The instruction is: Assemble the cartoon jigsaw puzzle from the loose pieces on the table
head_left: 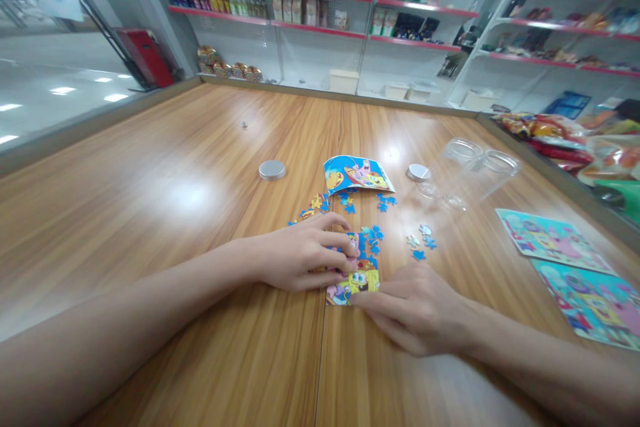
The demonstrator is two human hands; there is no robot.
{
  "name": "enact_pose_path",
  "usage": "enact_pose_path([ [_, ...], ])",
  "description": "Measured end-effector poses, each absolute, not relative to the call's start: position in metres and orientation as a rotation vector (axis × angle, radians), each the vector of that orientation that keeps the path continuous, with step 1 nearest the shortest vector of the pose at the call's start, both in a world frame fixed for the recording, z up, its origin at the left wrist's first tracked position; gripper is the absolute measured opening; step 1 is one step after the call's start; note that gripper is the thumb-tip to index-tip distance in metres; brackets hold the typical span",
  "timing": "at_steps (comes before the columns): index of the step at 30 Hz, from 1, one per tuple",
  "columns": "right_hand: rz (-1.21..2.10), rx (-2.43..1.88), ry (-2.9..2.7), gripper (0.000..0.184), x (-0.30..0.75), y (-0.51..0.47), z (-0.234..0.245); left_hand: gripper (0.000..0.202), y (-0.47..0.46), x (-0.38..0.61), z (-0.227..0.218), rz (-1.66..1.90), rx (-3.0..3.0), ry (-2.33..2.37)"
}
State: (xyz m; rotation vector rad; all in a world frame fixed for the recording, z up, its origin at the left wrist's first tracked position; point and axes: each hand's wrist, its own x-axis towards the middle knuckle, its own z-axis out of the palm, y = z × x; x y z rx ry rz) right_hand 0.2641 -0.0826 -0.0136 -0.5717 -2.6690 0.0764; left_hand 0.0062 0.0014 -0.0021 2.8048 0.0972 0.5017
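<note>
Both touch the puzzle [357, 283] on the worktop [175, 200]: my right hand [417, 310] flat, released; my left hand [305, 253] curled, grip unclear.

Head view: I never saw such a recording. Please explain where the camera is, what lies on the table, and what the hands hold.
There is no machine: a person wears the camera on the head, so both bare arms enter from below. The left hand and the right hand rest their fingertips on a partly joined puzzle on the wooden table; neither clearly grips anything. Around it lie loose pieces, a picture card, two metal lids, two clear jars and, at the right, two colourful sheets. Shop shelves stand behind.
</note>
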Motion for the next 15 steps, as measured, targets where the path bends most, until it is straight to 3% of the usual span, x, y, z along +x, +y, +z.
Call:
enact_pose_path([
  [8, -0.029, -0.548, -2.421, 0.028, 0.263, -0.083, -0.011, 0.015, -0.012, 0.026, 0.030, 0.267, 3.138, 0.272],
  [12, -0.027, -0.640, -2.380, 0.018, 0.268, -0.086, -0.015, 0.013, -0.076, 0.048, 0.064, 0.305, 3.245, 0.678],
  [15, -0.018, -0.721, -2.288, 0.017, 0.271, -0.087, -0.015, 0.018, -0.153, 0.037, 0.076, 0.481, 2.990, 0.755],
])
